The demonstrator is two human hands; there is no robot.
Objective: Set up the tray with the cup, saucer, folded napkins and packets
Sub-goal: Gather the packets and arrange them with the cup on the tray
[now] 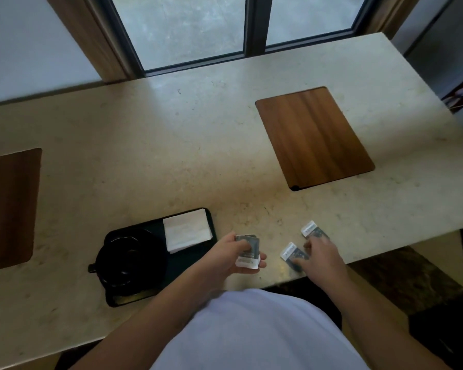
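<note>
A black tray (187,268) lies on the stone counter near its front edge. On its left part stands a black cup (130,259) on a black saucer (155,252). Folded white napkins (187,232) lie on its far right corner. My left hand (233,256) holds a small stack of grey and white packets (247,252) just right of the tray. My right hand (322,256) rests fingers-down on the counter, touching two more packets: one (292,253) at its left and one (312,228) beyond its fingertips.
A wooden board (314,137) lies on the counter at the far right. Another wooden board (8,206) lies at the left edge. A window stands behind the counter. The counter's front edge runs just under my right hand.
</note>
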